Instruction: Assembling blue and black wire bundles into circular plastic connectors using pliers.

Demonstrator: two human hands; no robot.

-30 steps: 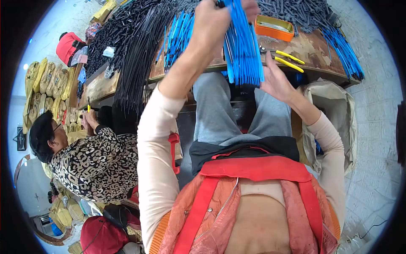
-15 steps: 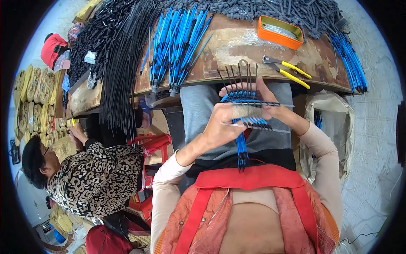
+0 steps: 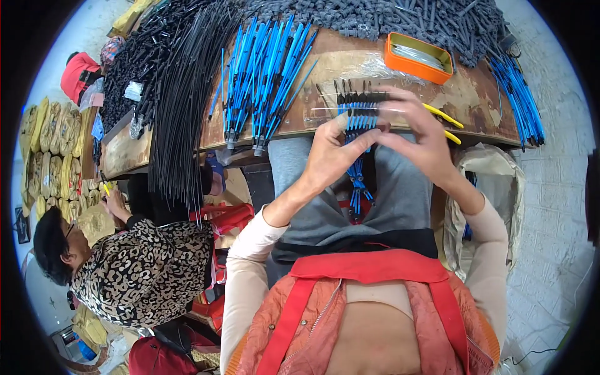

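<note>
A bundle of thin blue rods with black fittings [image 3: 359, 122] is held upright between my hands, over my lap at the table's near edge. Closed on its left side is my left hand [image 3: 334, 153], its thumb across the front. My right hand [image 3: 420, 132] curls round the right side, thumb low and fingers up by the black tips; those fingers are blurred. A thin clear strip [image 3: 326, 109] crosses the bundle near the top. Below my hands, the rods' lower ends [image 3: 357, 190] hang between my knees. Behind my right hand, yellow-handled cutters [image 3: 445, 117] lie partly hidden.
The wooden table [image 3: 300, 112] holds blue rods [image 3: 259, 81], long black rods [image 3: 178, 112], grey plastic parts [image 3: 375, 19] and an orange box [image 3: 419, 57] of clear strips. A lined bin [image 3: 515, 206] stands at right. A co-worker [image 3: 137, 262] sits at left.
The bundle has been raised and moved away from my body, toward the table edge. My right hand has moved upward, its fingers now curled over the top, and covers part of the cutters.
</note>
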